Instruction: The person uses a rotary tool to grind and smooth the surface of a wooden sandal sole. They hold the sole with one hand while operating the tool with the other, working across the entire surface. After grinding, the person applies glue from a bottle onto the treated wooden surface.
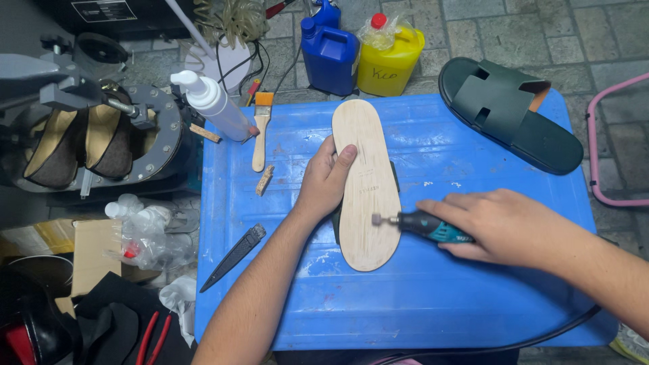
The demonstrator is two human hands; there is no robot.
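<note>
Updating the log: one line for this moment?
left hand: steadies sole | right hand: rotary tool, tip on sole | surface: blue table

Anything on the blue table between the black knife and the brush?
Head view: only a small wood scrap lies between the knife and the brush; otherwise the blue table is bare there.

Pink frame (pixel 612 145) cut off at right edge
</note>
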